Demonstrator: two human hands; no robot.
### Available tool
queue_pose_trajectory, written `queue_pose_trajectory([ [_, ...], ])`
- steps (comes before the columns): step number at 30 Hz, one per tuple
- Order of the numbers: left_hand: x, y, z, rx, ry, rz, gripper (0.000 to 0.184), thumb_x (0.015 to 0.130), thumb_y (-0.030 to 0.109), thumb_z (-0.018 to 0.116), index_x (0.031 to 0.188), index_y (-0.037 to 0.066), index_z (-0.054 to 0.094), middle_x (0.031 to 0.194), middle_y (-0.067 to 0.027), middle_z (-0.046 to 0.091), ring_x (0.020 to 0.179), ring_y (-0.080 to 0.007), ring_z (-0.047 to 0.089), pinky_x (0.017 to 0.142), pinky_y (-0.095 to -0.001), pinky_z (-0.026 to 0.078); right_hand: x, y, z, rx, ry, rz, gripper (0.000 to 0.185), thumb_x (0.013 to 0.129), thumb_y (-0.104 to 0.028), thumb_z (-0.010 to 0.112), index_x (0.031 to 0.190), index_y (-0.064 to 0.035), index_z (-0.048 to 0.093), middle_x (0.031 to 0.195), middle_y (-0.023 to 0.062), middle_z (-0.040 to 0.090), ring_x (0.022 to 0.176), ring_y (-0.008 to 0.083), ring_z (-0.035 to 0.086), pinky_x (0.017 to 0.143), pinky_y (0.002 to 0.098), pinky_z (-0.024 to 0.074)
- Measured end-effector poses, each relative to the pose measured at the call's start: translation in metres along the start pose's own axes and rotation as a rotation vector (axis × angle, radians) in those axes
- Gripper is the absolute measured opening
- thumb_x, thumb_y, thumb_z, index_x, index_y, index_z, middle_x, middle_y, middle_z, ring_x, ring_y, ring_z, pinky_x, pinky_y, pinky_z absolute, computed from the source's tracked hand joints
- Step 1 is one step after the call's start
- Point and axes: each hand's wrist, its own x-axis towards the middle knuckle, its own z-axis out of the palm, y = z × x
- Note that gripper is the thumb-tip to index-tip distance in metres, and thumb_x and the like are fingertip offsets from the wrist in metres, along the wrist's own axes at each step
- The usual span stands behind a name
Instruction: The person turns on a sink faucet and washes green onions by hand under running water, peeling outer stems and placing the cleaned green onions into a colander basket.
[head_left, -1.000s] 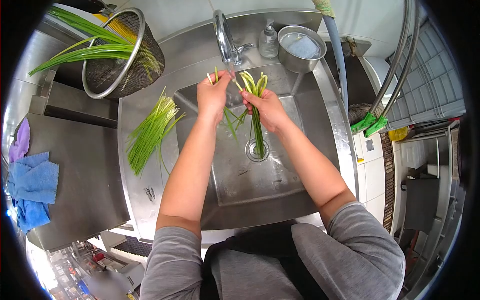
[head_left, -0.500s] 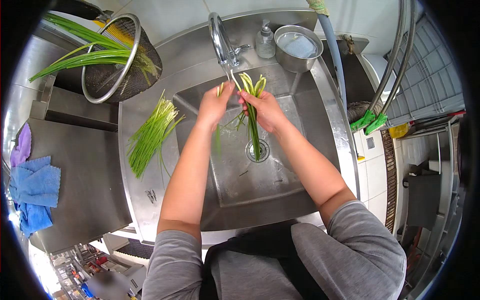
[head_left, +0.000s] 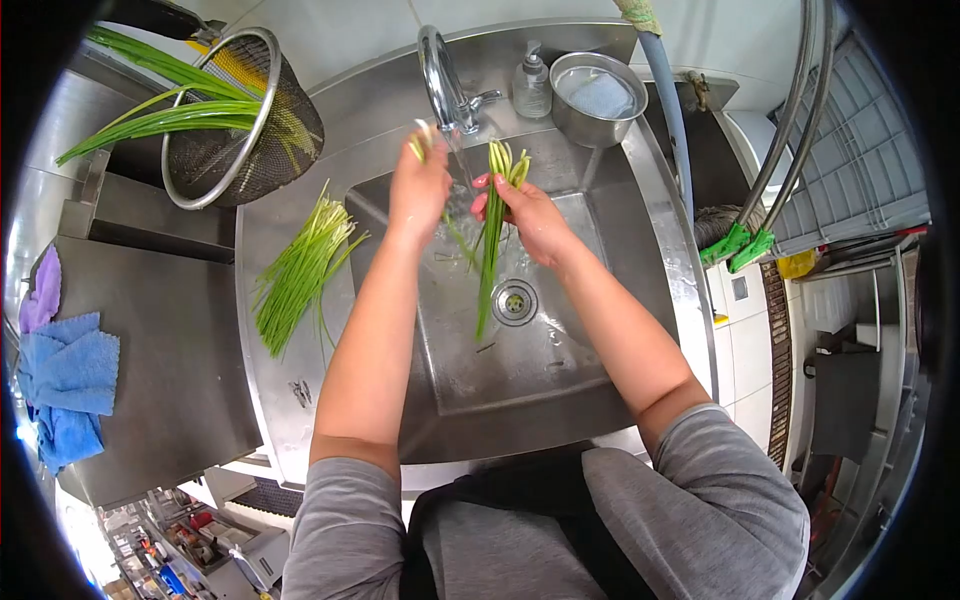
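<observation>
Over the steel sink (head_left: 470, 370), my right hand (head_left: 530, 215) is closed on a bunch of green stalks (head_left: 489, 262), pale ends up and green leaves hanging toward the drain (head_left: 514, 302). My left hand (head_left: 419, 190), slightly blurred, is closed around a few stalks whose pale ends stick out above the fingers. Water runs from the faucet (head_left: 446, 82) between the two hands. A larger pile of green stalks (head_left: 305, 270) lies on the ledge left of the basin.
A mesh strainer (head_left: 240, 130) with long green leaves stands at the upper left. Behind the sink are a soap bottle (head_left: 531, 85) and a metal pot (head_left: 598, 98). Blue cloths (head_left: 70, 365) lie at the left; green-ended hoses (head_left: 740, 245) hang at the right.
My left hand has moved up and left, away from my right hand. The bunch in my right hand has swung, its leaf tips now lower and further left, uncovering the drain.
</observation>
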Motion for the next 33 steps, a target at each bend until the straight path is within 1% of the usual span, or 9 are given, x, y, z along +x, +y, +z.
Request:
queue_pose_trajectory([
  [2,-0.009,0.002,0.006,0.381,-0.124,-0.072,0.016,0.090,0.020,0.056,0.092,0.004,0.061,0.081,-0.0038,0.062,0.066,-0.0094,0.054,0.065,-0.0244,0.043,0.003,0.003,0.002,0.028,0.013,0.014,0.027,0.097,-0.030,0.040,0.104,-0.0076,0.054,0.080,0.0015,0.060,0.073,0.0094,0.052,0.069,0.0277,0.0415],
  [4,-0.005,-0.016,0.002,0.404,-0.117,0.008,0.018,0.086,0.022,0.062,0.088,0.004,0.064,0.077,-0.0023,0.062,0.070,-0.0087,0.056,0.067,-0.0239,0.043,0.006,0.004,0.006,0.052,0.025,0.026,0.025,0.097,-0.029,0.041,0.103,-0.0076,0.054,0.078,0.0008,0.058,0.070,0.0089,0.051,0.066,0.0259,0.0414],
  [7,-0.006,-0.016,0.000,0.195,-0.084,-0.216,0.016,0.082,0.020,0.066,0.085,0.005,0.063,0.074,0.0020,0.060,0.064,-0.0039,0.049,0.054,-0.0211,0.035,0.005,0.002,0.014,0.020,0.052,-0.031,0.022,0.096,-0.026,0.043,0.102,-0.0079,0.052,0.073,-0.0002,0.055,0.065,0.0074,0.048,0.059,0.0222,0.0400],
  [10,-0.004,-0.028,-0.001,-0.046,-0.158,-0.203,0.015,0.081,0.020,0.067,0.086,0.007,0.062,0.071,0.0042,0.057,0.061,-0.0029,0.045,0.050,-0.0204,0.031,0.010,0.008,0.013,0.026,0.120,-0.130,0.020,0.096,-0.025,0.044,0.103,-0.0078,0.051,0.072,-0.0006,0.054,0.060,0.0064,0.046,0.053,0.0211,0.0382],
  [13,-0.005,-0.023,0.002,0.049,-0.079,-0.196,0.014,0.082,0.019,0.066,0.088,0.007,0.060,0.070,0.0045,0.055,0.060,-0.0041,0.045,0.050,-0.0203,0.032,0.012,0.015,0.010,0.080,0.198,-0.143,0.019,0.095,-0.024,0.045,0.102,-0.0075,0.052,0.073,-0.0007,0.054,0.057,0.0064,0.045,0.049,0.0209,0.0372],
  [19,-0.003,-0.021,0.000,0.169,-0.146,-0.214,0.014,0.084,0.020,0.062,0.091,0.007,0.060,0.078,0.0031,0.059,0.063,-0.0047,0.045,0.052,-0.0203,0.034,0.007,0.000,0.016,0.056,0.105,-0.161,0.013,0.093,-0.019,0.051,0.097,-0.0067,0.053,0.072,0.0003,0.053,0.053,0.0072,0.044,0.046,0.0207,0.0361],
  [27,-0.006,-0.003,0.005,0.039,-0.172,-0.201,0.017,0.087,0.020,0.058,0.097,0.006,0.059,0.085,0.0010,0.061,0.074,-0.0066,0.049,0.057,-0.0195,0.037,0.013,0.001,0.011,0.165,0.112,-0.099,0.018,0.093,-0.018,0.050,0.103,-0.0047,0.055,0.074,0.0030,0.057,0.055,0.0098,0.049,0.050,0.0227,0.0399],
  [30,-0.008,0.002,0.007,0.044,-0.249,-0.263,0.016,0.090,0.021,0.054,0.095,0.006,0.058,0.086,-0.0007,0.060,0.077,-0.0086,0.051,0.063,-0.0236,0.040,0.012,0.003,0.013,0.177,0.052,-0.086,0.017,0.094,-0.018,0.049,0.103,-0.0049,0.055,0.075,0.0035,0.058,0.054,0.0101,0.048,0.051,0.0231,0.0403],
  [33,0.002,-0.002,0.004,0.148,-0.133,-0.143,0.018,0.093,0.021,0.048,0.096,0.007,0.057,0.087,-0.0026,0.058,0.080,-0.0114,0.054,0.068,-0.0275,0.043,0.012,0.009,0.007,0.130,-0.010,0.004,0.019,0.094,-0.019,0.048,0.105,-0.0042,0.054,0.078,0.0048,0.060,0.061,0.0127,0.054,0.057,0.0249,0.0453],
])
